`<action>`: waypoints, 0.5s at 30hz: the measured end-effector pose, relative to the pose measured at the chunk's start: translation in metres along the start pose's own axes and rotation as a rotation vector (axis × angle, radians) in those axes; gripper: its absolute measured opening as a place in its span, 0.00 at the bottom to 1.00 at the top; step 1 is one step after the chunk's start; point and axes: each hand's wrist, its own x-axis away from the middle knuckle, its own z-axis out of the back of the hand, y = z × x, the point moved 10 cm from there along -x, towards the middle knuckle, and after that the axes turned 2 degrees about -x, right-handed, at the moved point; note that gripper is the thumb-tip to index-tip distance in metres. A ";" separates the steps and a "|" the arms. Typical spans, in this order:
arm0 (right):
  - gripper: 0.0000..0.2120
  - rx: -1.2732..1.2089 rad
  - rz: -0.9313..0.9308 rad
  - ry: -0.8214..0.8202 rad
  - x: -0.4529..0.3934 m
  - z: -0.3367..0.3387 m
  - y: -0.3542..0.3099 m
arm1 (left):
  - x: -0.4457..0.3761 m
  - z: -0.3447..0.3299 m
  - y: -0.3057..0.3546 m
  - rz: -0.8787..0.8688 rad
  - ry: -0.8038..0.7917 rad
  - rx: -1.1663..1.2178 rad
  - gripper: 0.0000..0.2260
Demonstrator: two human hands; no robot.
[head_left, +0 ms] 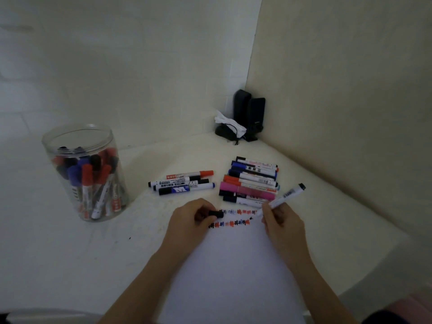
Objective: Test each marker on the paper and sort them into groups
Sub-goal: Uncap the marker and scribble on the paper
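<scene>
The step in hand looks like the test itself: the right hand (281,222) has its fingers curled round a white-barrelled marker with a black end (281,200), its tip down at the right end of the second row of coloured scribbles on the white sheet of paper (233,265). The left hand (190,219) pinches the small black cap (216,214) at the paper's top left corner. Beyond the paper's top edge lie two sorted groups: a small row of four markers (182,183) to the left and a larger stack of mixed markers (251,181) to the right. Well left of the paper stands a clear plastic jar (85,174) holding many untested markers. Next, I judge, the mark must be read, the cap pressed back on, and the marker laid with the matching group.
</scene>
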 end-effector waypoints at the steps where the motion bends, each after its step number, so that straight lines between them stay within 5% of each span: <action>1: 0.07 0.020 0.016 0.004 0.000 0.000 0.000 | 0.000 0.000 0.000 -0.002 0.005 0.000 0.06; 15: 0.05 0.095 0.122 -0.006 0.001 -0.002 -0.008 | 0.002 -0.001 0.003 -0.038 0.020 -0.010 0.08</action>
